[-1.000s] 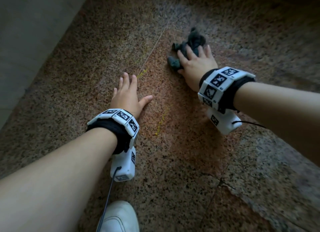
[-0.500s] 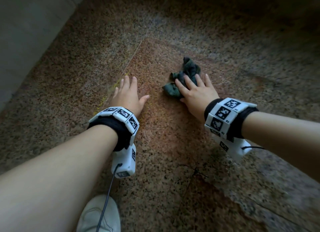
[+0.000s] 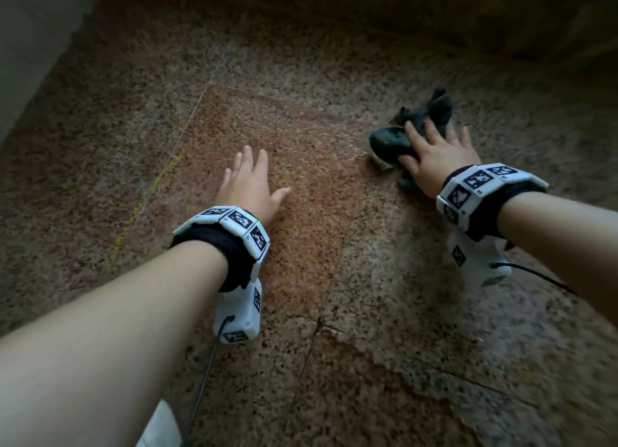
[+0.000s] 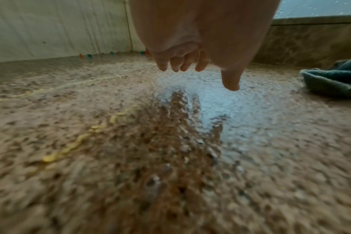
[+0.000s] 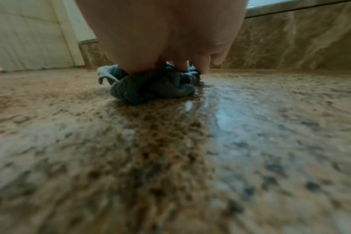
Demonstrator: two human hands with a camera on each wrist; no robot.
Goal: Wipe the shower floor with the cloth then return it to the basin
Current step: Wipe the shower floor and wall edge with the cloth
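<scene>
Speckled granite shower floor, wet sheen at lower right of the head view; pale wall at upper left.

Item: cloth, dark green, bunched, upper right of frame, lying on the floor under my right hand. Fingers straight and slightly spread, pressing it down, not pinching.

Item: my left hand, centre frame, fingers extended and close together, thumb out, low over the floor; contact cannot be told.

Item: basin, not in view.

Step in hand, by my judgement: wiping. Best done with a flat palm, even pressure, overlapping strokes, cloth spread wider to cover more.
</scene>
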